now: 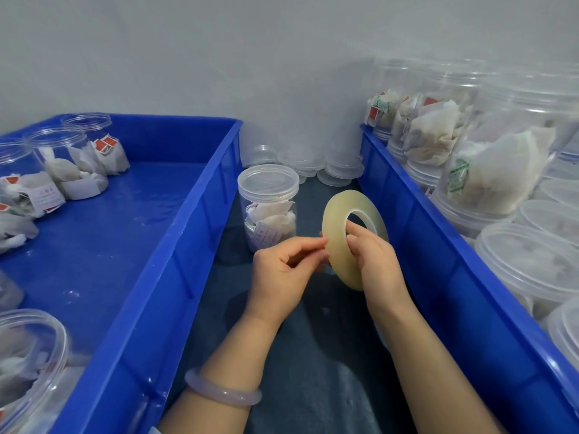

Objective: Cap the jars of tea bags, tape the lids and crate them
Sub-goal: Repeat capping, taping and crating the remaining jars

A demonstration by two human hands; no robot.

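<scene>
Jar (268, 208) capped, apparently untaped; right hand (376, 261) is gripping the tape roll (335, 236), left hand (282, 270) is pinching its edge; crating pending.

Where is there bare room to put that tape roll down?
Free: the dark table strip between the crates, nearer than the capped jar; also the left crate's mid floor. Crowded: the right crate, full of jars, and the loose lids behind the capped jar.

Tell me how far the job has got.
Done: the jar between the crates is capped, and the right crate holds lidded jars. In hand: the right hand holds the tape roll while the left hand pinches at its edge. Left: taping and crating this jar, and capping the open jars in the left crate.
</scene>
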